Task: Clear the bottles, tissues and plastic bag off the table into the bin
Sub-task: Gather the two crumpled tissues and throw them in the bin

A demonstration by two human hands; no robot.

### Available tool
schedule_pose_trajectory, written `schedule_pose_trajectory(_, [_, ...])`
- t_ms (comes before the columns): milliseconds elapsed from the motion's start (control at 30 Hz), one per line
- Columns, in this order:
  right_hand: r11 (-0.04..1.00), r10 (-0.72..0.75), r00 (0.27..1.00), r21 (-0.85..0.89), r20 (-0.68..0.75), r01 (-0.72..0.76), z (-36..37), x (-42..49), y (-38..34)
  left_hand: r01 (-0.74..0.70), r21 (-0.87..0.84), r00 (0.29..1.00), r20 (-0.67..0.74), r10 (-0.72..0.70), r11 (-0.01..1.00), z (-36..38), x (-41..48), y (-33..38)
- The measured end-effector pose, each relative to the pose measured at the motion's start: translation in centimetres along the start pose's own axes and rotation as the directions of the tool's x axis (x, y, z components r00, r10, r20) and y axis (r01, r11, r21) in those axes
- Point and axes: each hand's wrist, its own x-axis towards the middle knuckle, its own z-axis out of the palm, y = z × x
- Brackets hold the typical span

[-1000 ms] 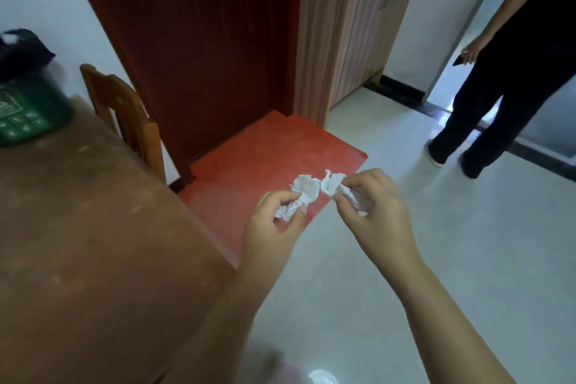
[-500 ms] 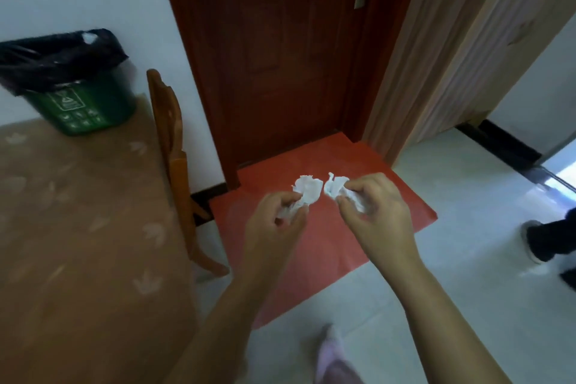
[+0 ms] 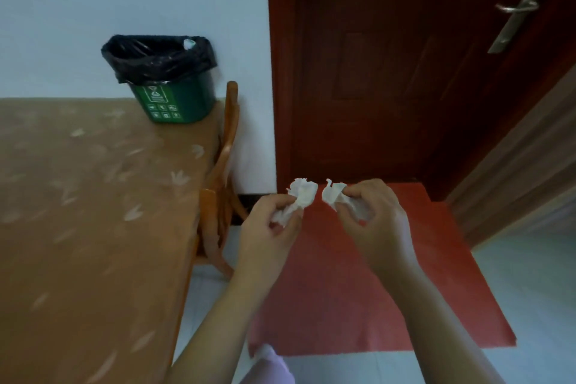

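My left hand (image 3: 268, 227) is closed on a crumpled white tissue (image 3: 301, 193). My right hand (image 3: 374, 218) grips a second crumpled tissue (image 3: 335, 195). Both hands hang over the floor to the right of the table, a small gap between the two tissues. The green bin (image 3: 173, 100), lined with a black bag (image 3: 156, 56), stands on the far right corner of the brown table (image 3: 78, 212), up and left of my hands. Something pale, perhaps a bottle cap, shows at the bin's rim.
A wooden chair (image 3: 223, 171) is tucked against the table's right edge, between the table and my hands. A red mat (image 3: 374, 290) lies on the floor before a dark red door (image 3: 405, 72). A pale slipper (image 3: 271, 365) shows at the bottom.
The view has swung left, bringing the table and bin into the frame and losing the standing person at the right. My hands still hold the tissues, now slightly further apart.
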Motion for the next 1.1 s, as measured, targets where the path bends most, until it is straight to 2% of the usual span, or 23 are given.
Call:
schedule_pose_trajectory(267, [0.993, -0.113, 0.988, 0.034, 0.102, 0.111, 6.5, 10.2, 1.2, 0.017, -0.048, 0.989, -0.148, -0.024, 0.999, -1.8, 10.4, -2.5])
schedule_pose_trajectory(567, [0.977, -0.213, 0.962, 0.058, 0.171, 0.206, 15.2, 23.6, -1.4, -0.041, 0.042, 0.952, -0.301, 0.052, 0.998, -7.2, 23.4, -4.7])
schedule_pose_trajectory(867, [0.960, -0.270, 0.920, 0.153, 0.282, 0.235, 23.0, 32.3, -2.2, 0.015, 0.020, 0.886, -0.463, -0.004, 1.000, -11.6, 31.4, -7.7])
schedule_pose_trajectory(1100, [0.916, -0.382, 0.849, 0.274, 0.365, 0.294, 30.2, 40.3, -2.9, 0.071, 0.083, 0.776, -0.631, -0.003, 0.994, -14.4, 38.1, -7.9])
